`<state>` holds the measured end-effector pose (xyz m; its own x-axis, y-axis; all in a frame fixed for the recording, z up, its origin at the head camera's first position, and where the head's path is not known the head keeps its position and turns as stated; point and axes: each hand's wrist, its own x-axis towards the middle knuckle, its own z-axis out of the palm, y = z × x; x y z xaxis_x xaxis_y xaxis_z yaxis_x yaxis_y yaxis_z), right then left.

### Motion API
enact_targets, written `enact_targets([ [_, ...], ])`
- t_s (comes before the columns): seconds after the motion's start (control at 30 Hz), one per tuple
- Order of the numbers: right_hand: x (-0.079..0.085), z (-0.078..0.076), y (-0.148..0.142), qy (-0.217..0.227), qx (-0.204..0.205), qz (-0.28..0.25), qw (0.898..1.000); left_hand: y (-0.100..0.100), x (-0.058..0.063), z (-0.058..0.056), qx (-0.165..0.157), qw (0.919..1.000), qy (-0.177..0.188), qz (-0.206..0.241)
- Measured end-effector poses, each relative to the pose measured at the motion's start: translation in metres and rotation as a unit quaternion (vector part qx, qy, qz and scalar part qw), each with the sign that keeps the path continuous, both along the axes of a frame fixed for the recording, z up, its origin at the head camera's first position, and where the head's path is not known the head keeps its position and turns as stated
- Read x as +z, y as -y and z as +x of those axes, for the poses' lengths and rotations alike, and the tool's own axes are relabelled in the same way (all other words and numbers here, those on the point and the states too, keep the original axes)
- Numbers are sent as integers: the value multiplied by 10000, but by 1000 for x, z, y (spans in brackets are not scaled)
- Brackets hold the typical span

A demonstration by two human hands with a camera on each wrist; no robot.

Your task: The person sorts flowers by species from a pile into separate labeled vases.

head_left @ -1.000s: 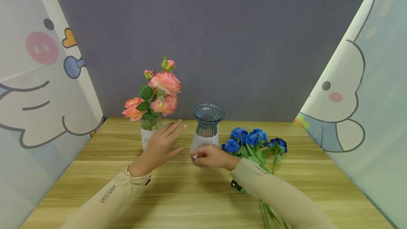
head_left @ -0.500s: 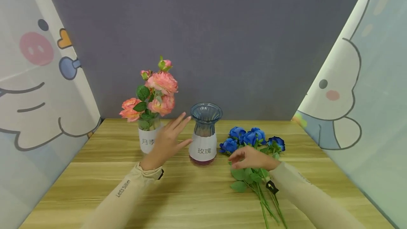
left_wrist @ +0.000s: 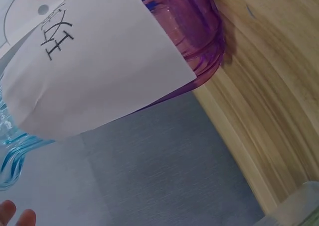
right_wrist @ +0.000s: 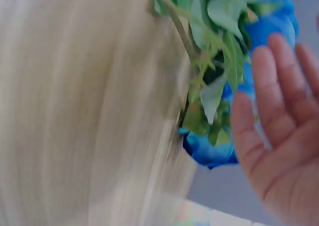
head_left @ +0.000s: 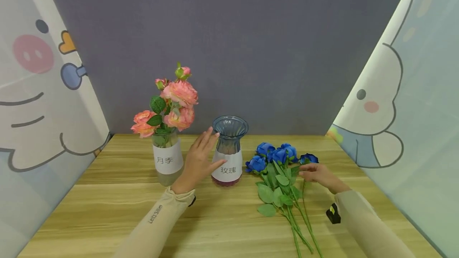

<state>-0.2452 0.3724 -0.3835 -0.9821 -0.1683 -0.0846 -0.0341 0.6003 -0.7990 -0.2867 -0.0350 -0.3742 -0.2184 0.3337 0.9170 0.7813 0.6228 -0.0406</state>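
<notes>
In the head view my left hand (head_left: 197, 164) is held with fingers spread at the left side of a blue-to-purple glass vase (head_left: 230, 128) with a white paper label. Whether it touches the glass, I cannot tell. Its fingertips (left_wrist: 26, 218) peek in at the lower left of the left wrist view, near the vase (left_wrist: 199, 47). Over at the right, my right hand (head_left: 320, 176) hovers beside the rightmost blue rose (head_left: 308, 159). The right wrist view has this hand (right_wrist: 284, 131) with extended fingers and nothing in its palm, near the blue roses (right_wrist: 209, 149).
Left of the vase stands a clear labelled vase (head_left: 167, 158) of pink flowers (head_left: 181, 94). More blue roses (head_left: 277, 155) lie on the wooden table (head_left: 215, 226), their green stems pointing toward me. A dark panel (head_left: 229, 51) rises behind, with cartoon-printed sheets (head_left: 423, 90) at both sides.
My right hand has left the blue vase's label and swung right, across the roses, to the rightmost bloom. The left hand has come slightly right, closer to the vase, fingers still spread.
</notes>
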Motion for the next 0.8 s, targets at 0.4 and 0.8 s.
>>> enact_targets([
  [0.4, -4, 8, -26, 1860, -1607, -1434, 9586, -6, -3, -6, -28, 10000, 64, 33],
  [0.8, -26, 10, -16, 2489, -959, -1003, 9585, -9, -3, -9, 8, 9998, 190, 83],
])
